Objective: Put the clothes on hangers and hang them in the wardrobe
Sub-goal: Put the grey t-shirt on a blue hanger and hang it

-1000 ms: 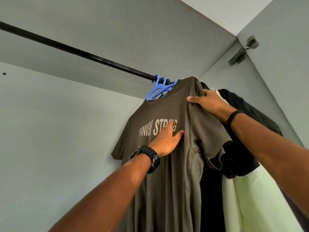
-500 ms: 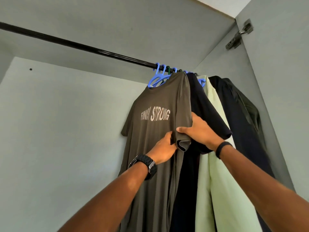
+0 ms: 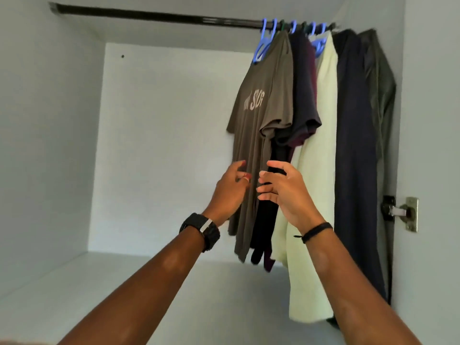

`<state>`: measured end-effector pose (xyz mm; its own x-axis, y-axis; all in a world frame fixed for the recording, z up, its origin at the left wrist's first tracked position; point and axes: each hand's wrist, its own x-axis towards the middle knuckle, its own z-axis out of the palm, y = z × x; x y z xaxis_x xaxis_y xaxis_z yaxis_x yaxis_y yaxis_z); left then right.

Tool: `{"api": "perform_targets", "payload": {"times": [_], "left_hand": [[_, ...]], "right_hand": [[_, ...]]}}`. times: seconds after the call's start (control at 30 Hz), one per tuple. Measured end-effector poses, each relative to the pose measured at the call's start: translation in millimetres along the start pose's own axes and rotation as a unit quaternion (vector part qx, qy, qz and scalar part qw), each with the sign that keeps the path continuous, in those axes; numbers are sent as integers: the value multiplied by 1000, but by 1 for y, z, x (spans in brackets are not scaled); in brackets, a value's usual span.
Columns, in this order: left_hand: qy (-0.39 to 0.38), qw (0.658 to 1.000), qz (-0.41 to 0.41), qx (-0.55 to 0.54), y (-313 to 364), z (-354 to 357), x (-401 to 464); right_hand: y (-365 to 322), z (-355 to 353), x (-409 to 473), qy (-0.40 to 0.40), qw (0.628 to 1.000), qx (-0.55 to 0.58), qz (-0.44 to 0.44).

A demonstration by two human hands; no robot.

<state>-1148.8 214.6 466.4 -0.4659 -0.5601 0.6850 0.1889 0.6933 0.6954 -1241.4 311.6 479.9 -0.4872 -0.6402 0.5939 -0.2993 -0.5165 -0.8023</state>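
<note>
An olive-brown T-shirt (image 3: 263, 100) with pale lettering hangs on a blue hanger (image 3: 264, 41) from the black wardrobe rail (image 3: 154, 16). It is the leftmost of several garments bunched at the rail's right end. My left hand (image 3: 230, 190), with a black watch on the wrist, hovers by the shirt's lower left edge, fingers loosely spread and holding nothing. My right hand (image 3: 281, 188) is just right of it in front of the dark garment behind, fingers relaxed and also holding nothing.
Behind the T-shirt hang a navy tee (image 3: 302, 95), a pale green garment (image 3: 316, 195), a long navy one (image 3: 353, 158) and a dark green one (image 3: 380, 95). A door hinge (image 3: 400, 212) is on the right wall. The wardrobe floor (image 3: 74, 282) lies below.
Both hands let go of the T-shirt's sleeve and chest and dropped lower, now open beside its hem. The view pulled back and down, showing the whole wardrobe interior.
</note>
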Motion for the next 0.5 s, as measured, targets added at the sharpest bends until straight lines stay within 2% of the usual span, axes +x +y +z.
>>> {"api": "perform_targets", "payload": {"times": [0.23, 0.33, 0.5], "left_hand": [[64, 995, -77, -21, 1, -38, -153], [98, 987, -122, -23, 1, -66, -234], [168, 959, -229, -2, 0, -112, -371]], "right_hand": [[37, 43, -125, -40, 988, 122, 87], [54, 71, -182, -90, 971, 167, 142], [85, 130, -283, -210, 934, 169, 233]]}}
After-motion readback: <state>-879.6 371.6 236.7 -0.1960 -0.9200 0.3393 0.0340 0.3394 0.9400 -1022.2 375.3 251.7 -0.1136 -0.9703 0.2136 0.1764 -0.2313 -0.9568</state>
